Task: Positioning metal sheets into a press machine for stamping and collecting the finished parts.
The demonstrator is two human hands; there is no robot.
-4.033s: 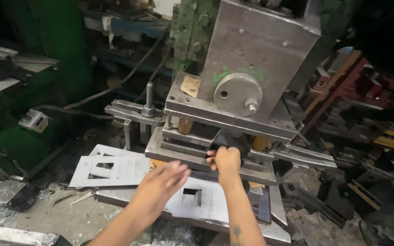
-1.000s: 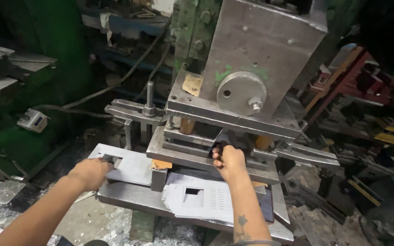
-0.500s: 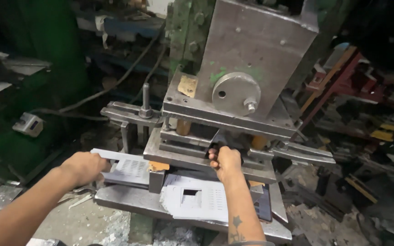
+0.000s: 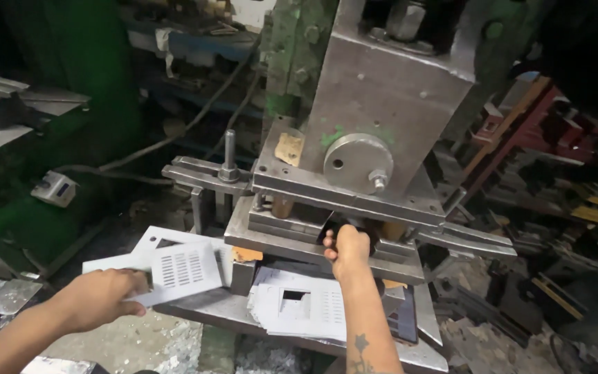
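My left hand [image 4: 102,298] grips the near edge of a white sheet-metal plate [image 4: 178,269] with a slotted vent pattern, holding it flat to the left of the press. My right hand [image 4: 346,251] is closed around a dark part at the mouth of the die set [image 4: 327,228], under the grey press ram [image 4: 382,118]. A stack of punched white plates [image 4: 299,310] with square cut-outs lies on the press bed [image 4: 423,353] just below my right forearm. Another white plate [image 4: 167,242] lies beneath the one I hold.
A clamp bar with an upright bolt [image 4: 228,163] juts left from the die. Green machine bodies [image 4: 70,104] stand at the left, with a small white box [image 4: 55,188] on a cable. Metal scraps [image 4: 8,298] litter the floor; red and dark steel parts [image 4: 562,180] pile at right.
My left hand has gone from beside my right hand out to the left and taken hold of a slotted white plate. My right hand has stayed at the die.
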